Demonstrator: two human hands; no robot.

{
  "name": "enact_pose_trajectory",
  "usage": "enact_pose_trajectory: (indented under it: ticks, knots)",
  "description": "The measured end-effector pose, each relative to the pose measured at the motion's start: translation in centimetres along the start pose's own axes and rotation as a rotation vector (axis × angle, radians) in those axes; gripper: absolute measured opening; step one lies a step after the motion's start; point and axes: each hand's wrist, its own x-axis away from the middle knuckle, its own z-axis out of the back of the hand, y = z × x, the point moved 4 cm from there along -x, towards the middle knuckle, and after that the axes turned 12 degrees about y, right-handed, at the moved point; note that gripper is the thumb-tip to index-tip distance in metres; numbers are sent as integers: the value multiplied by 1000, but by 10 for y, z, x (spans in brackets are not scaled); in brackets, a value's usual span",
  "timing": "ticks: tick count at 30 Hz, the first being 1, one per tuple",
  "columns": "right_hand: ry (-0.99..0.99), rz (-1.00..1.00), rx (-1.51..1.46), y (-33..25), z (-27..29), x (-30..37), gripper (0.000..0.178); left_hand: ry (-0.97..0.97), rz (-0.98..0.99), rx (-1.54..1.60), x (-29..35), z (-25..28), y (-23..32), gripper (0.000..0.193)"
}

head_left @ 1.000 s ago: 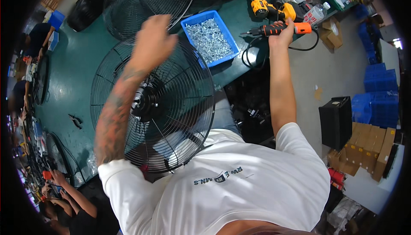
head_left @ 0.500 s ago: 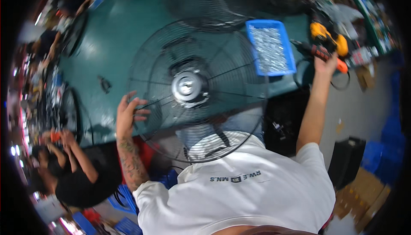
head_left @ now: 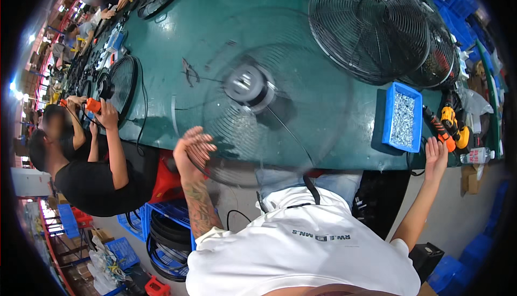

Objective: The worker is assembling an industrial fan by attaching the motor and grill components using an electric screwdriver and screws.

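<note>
A round black wire fan guard (head_left: pixel 241 137), smeared by motion, is over the green table in front of me, its near edge reaching past the table edge. The silver and black motor (head_left: pixel 247 85) shows at its middle. My left hand (head_left: pixel 195 150) is at the guard's near left rim, fingers apart and slightly bent; whether it touches the wire is unclear. My right hand (head_left: pixel 435 158) is open and empty at the table's right edge. Just beyond it lies a black and orange power screwdriver (head_left: pixel 440 129), beside a blue tray (head_left: pixel 386 118) of small shiny metal parts.
Stacked fan guards (head_left: pixel 371 29) take up the far right of the green table (head_left: pixel 161 75). A yellow cordless drill (head_left: pixel 449 118) and a plastic bottle (head_left: pixel 478 156) lie at the right. A co-worker in black (head_left: pixel 97 183) works on another fan (head_left: pixel 123 83) at the left.
My right hand has let go of the power screwdriver, which now lies on the table. The blurred fan guard has shifted and turned. The view has swung, bringing the stacked guards into clearer sight.
</note>
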Motion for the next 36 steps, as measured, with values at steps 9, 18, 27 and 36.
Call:
enact_pose_trajectory:
  ticks: [9, 18, 27, 36]
  knots:
    - [-186, 3, 168, 11, 1, 57, 40, 25, -183, 174, -240, -20, 83, 25]
    - [-292, 41, 282, 15, 42, 125, 33, -48, -98, 361, -407, -46, 78, 52]
    - [-1158, 597, 1383, 166, 203, 44, 23, -458, -14, -852, -143, -227, -79, 58]
    - [494, -491, 1227, 302, 413, -14, 26, -1407, -1090, -1460, 165, -279, -262, 72]
